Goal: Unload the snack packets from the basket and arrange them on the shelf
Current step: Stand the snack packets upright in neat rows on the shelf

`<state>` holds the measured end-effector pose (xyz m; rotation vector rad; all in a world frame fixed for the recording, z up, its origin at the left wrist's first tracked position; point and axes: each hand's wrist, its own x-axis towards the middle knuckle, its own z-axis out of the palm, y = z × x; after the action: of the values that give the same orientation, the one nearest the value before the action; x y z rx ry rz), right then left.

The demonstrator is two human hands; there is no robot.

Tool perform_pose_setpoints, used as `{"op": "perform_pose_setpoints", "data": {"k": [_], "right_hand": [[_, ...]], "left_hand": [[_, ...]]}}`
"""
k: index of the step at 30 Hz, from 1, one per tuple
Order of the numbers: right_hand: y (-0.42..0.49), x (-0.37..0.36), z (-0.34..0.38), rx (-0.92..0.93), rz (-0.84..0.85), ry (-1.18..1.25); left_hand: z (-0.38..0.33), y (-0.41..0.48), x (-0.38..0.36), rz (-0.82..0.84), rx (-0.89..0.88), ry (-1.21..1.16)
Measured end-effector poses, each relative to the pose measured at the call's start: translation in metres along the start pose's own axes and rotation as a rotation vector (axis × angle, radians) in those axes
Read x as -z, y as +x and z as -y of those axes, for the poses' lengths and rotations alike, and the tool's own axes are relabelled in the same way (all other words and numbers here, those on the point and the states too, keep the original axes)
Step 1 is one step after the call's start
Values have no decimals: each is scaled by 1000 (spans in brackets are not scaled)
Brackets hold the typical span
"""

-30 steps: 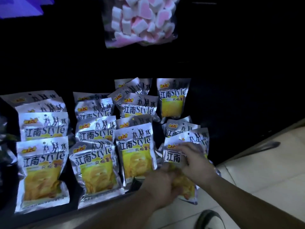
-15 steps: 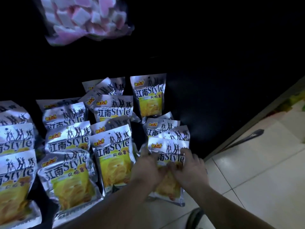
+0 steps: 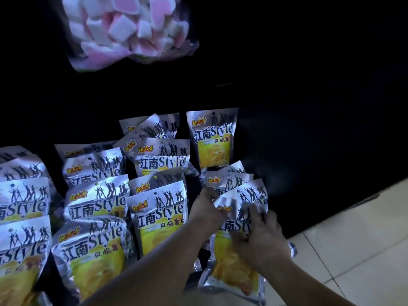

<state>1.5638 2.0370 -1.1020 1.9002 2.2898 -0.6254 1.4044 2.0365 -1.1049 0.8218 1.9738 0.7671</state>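
Several silver and yellow snack packets stand in rows on the dark shelf (image 3: 287,173). The front packet (image 3: 234,274) of the rightmost row leans at the shelf's front edge. My left hand (image 3: 205,210) grips this packet's upper left edge, its fingertips hidden behind the foil. My right hand (image 3: 260,237) lies on the packet's face with the fingers spread and fairly straight. Two more packets (image 3: 229,180) stand close behind it, and a single upright packet (image 3: 212,138) stands at the back. The basket is out of view.
A clear bag of pink and white marshmallows (image 3: 125,29) hangs above the rows. The dark shelf stretches on to the right of the last row. Light floor tiles (image 3: 353,250) lie below the shelf's front edge at the lower right.
My hands moved up the front packet, from its lower middle to its top part. The left hand went to its upper left edge. The camera view shifted slightly.
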Motion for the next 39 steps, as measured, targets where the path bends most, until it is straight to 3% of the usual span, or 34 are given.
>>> {"op": "perform_pose_setpoints", "data": {"k": [6, 11, 22, 29, 33, 37, 39], "right_hand": [[-9, -2, -10, -5, -11, 122], [-18, -7, -11, -49, -79, 168], [-14, 11, 23, 31, -486, 271], [12, 35, 36, 181, -390, 293], [28, 35, 24, 221, -308, 208], [31, 34, 25, 179, -309, 164], [30, 34, 26, 181, -323, 177]], "left_hand": [[0, -3, -3, 107, 58, -258], [-3, -15, -7, 114, -19, -324], [-45, -32, 22, -24, -349, -531], [-55, -4, 36, -54, -262, -673], [-45, 14, 30, -107, -256, -545], [-33, 16, 30, -307, -395, -295], [-26, 7, 35, -404, -335, -252]]}}
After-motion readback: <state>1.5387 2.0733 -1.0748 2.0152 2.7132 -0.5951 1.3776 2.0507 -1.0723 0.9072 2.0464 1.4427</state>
